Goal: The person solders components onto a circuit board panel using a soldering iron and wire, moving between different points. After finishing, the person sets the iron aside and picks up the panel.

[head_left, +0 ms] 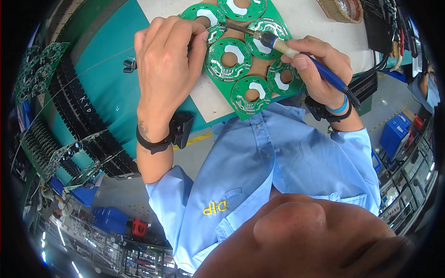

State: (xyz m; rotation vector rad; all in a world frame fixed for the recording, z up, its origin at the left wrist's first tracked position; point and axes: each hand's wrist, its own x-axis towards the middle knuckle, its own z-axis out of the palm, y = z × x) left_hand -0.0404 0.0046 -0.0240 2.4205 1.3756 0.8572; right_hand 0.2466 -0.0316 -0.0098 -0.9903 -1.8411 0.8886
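The left hand point(169, 58) hid its own grip: its fingers curled narrowly toward the thumb, and whether they pinched the thin wire point(104, 60) reaching the hand from the left could not be told. The hand also covered the outer edge of the green circuit-board panel point(238, 69), whose top was cut off by the picture's edge. The right hand point(322, 65) was closed around the soldering iron point(280, 45), its tip over the upper-left disc of the panel; contact there was too small to make out. The panel lay on a pale sheet point(211, 99) on the teal table point(125, 28).

Small dark components point(130, 64) sat just beside the left hand, with a black slotted strip point(83, 99) farther left. A brown round container point(343, 9), cropped at the top, stood beyond the right hand. The blue shirt point(296, 143) overlapped the table's near edge.
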